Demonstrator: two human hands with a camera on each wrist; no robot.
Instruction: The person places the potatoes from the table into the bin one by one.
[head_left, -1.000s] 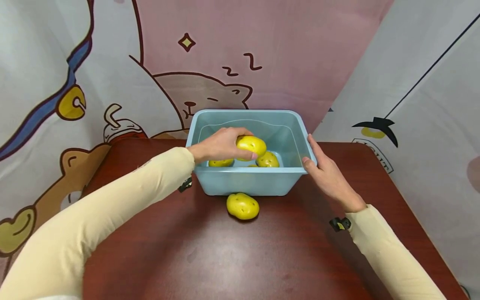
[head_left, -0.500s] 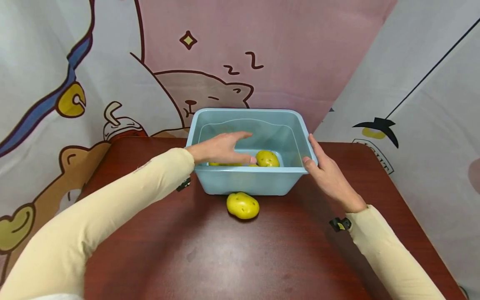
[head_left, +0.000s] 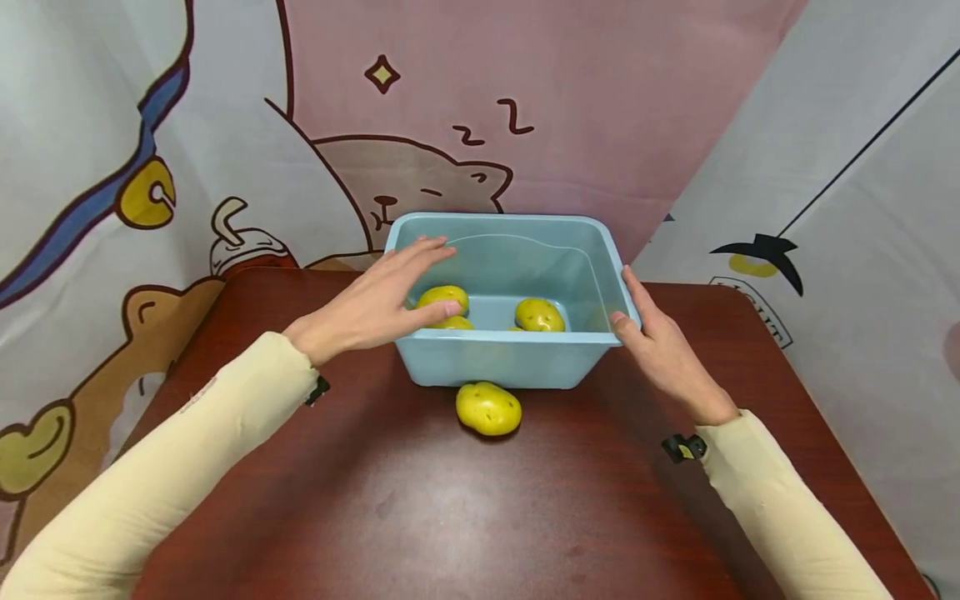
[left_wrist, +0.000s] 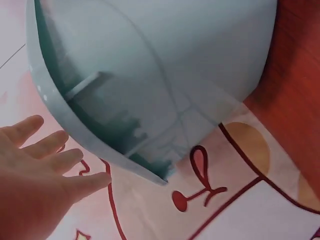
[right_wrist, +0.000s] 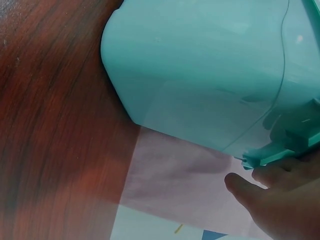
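A light blue plastic tub (head_left: pixel 510 362) stands at the back of the table. Yellow potatoes lie in it: one potato (head_left: pixel 540 315) toward the right, others on the left, such as the rear potato (head_left: pixel 444 297). Another potato (head_left: pixel 489 409) rests on the table against the tub's front. My left hand (head_left: pixel 375 304) hovers over the tub's left rim, fingers spread and nothing held; in the left wrist view the fingers (left_wrist: pixel 45 145) are apart from the rim. My right hand (head_left: pixel 663 354) holds the tub's right rim, thumb at the front corner and fingers along the outside.
The dark red-brown wooden table (head_left: pixel 465 508) reaches toward me in front of the tub. Close behind and at both sides hangs a cartoon-printed cloth (head_left: pixel 585 108). Each wrist carries a small black camera.
My left hand let go of a potato inside the tub, then moved up and left to the rim with its fingers spread. My right hand stayed on the right rim.
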